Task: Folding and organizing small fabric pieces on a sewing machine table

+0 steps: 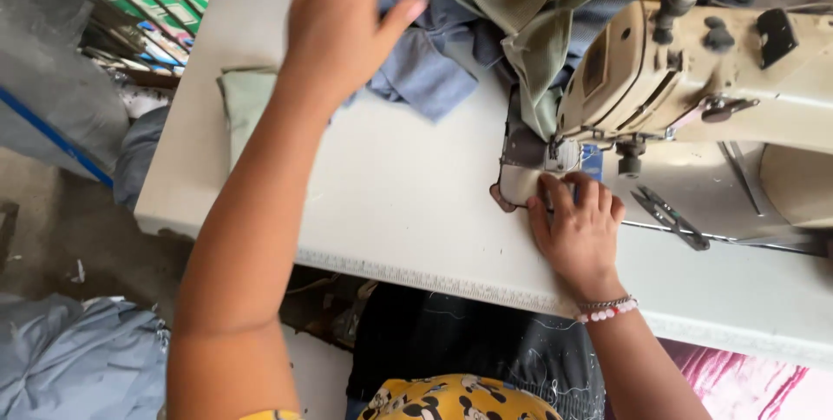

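My left hand [343,16] reaches far across the white table [390,203], its fingers apart and resting on a heap of blue-grey cloth [425,73]. My right hand [580,229], with bead bracelets at the wrist, presses its fingertips on a small beige fabric piece [518,184] that lies under the presser foot of the cream sewing machine [694,73]. Olive-green cloth [521,3] is piled behind and against the machine head.
A folded pale green piece [245,103] lies at the table's left edge. Small snips [668,216] rest on the machine bed to the right. Grey cloth [78,359] is heaped on the floor at lower left. A ruler strip runs along the table's near edge.
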